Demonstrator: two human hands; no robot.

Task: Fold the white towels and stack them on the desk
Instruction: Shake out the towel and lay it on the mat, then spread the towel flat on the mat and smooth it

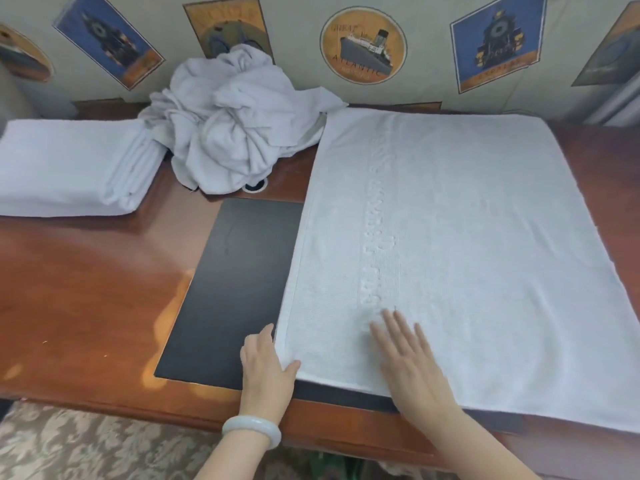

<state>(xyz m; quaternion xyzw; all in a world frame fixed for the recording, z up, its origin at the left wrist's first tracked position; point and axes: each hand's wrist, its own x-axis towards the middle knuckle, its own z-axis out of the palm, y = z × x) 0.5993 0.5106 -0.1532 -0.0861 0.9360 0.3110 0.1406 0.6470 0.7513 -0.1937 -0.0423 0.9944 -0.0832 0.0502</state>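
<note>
Towel [467,244] is spread flat on the counter [86,289]; right hand [412,362] presses it, fingers straight, smoothing I'd guess, while left hand [265,365] pinches the near corner, thumb on top, probably ready for the first fold.

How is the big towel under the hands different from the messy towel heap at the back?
The flat white terry towel is spread smooth on the wooden desk, the crumpled heap of white towels is bunched and wrinkled. The flat towel lies low; the heap stands tall. The right hand rests on the flat towel; no hand touches the heap. Both are white cloth.
</note>
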